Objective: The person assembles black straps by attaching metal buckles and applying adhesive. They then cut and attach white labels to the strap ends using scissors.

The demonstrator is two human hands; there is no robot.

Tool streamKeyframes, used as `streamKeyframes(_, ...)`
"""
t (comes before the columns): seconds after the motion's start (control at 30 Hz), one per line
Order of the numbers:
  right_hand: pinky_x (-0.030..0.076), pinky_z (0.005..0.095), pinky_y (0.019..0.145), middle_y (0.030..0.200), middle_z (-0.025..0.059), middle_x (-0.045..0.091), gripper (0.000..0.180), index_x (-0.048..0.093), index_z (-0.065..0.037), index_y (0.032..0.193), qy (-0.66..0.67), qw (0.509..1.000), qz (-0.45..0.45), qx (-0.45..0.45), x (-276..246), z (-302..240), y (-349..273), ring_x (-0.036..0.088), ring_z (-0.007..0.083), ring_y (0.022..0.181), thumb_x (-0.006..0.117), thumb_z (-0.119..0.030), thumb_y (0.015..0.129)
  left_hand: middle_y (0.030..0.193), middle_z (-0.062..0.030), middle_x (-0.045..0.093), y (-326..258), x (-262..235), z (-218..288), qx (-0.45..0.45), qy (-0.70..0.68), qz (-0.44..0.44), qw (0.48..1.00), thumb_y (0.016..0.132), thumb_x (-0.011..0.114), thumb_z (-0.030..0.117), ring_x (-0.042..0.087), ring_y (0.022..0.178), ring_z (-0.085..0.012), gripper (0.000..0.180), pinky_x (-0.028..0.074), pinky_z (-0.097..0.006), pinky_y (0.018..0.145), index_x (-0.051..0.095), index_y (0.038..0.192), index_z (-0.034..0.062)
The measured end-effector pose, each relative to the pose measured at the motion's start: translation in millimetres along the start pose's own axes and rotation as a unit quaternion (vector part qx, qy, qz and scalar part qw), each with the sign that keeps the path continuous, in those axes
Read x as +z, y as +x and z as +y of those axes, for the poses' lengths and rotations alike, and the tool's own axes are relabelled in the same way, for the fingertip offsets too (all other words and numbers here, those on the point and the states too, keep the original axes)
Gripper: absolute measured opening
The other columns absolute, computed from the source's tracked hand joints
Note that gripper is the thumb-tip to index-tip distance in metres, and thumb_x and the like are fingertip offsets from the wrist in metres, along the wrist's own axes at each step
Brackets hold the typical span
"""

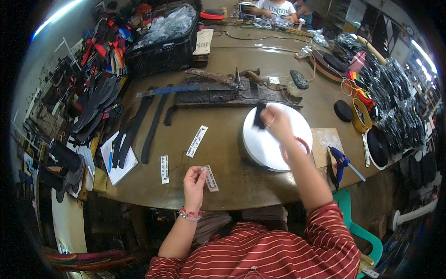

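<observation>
My left hand (pixel 193 184) is closed at the near edge of the table, pinching the end of a small pale printed label strip (pixel 212 180) between thumb and fingers. Two similar label strips lie on the table beyond it, one slanted (pixel 197 141) and one nearly upright (pixel 164 169). My right hand (pixel 277 122) reaches over a big white round disc (pixel 265 149), slightly blurred. Its curled fingers are on a short black strap piece (pixel 259 117) at the disc's far left part. Under my right forearm a red-edged roll (pixel 299 148) partly shows on the disc.
A blue glue gun (pixel 341 162) lies on the right beside a cardboard piece (pixel 325 139). Black straps (pixel 151 128) and paper (pixel 125 160) lie left. Behind are a dark metal plate (pixel 209 96), a hammer (pixel 254 76) and a black crate (pixel 160 58). Another person (pixel 276 10) sits at the far end.
</observation>
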State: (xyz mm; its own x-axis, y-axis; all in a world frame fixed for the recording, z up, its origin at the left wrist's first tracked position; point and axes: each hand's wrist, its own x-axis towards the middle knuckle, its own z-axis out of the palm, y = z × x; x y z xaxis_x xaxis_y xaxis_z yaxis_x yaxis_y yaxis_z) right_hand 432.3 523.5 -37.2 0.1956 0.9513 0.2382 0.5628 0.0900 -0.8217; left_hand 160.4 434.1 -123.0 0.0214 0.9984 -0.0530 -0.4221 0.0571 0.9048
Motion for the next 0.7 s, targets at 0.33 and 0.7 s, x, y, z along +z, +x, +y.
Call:
streamKeyframes(0.33,0.052,0.0356,0.064,0.078,0.0163,0.066,0.023,0.065,0.003,0.093,-0.162,0.985,0.059,0.007,65,76,170,0.064,0.025,0.072,0.07,-0.009,0.074,0.085,-0.0003,0.059,3,-1,-9,0.012,0.134,-0.033,0.99,0.084,0.062,0.003,0.055,0.077,-0.0059,0.012,0.045,-0.02,0.07,0.054,0.093,0.0025)
streamKeyframes(0.7,0.048,0.0351,0.071,0.084,0.0175,0.064,0.024,0.064,0.0,0.096,-0.227,0.973,-0.013,-0.034,-59,35,-24,0.062,0.0293,0.075,0.064,-0.013,0.076,0.083,-0.0022,0.063,89,-33,53,0.139,0.245,0.041,0.959,0.08,0.066,0.008,0.058,0.075,-0.0095,0.014,0.047,-0.023,0.069,0.059,0.092,0.0028)
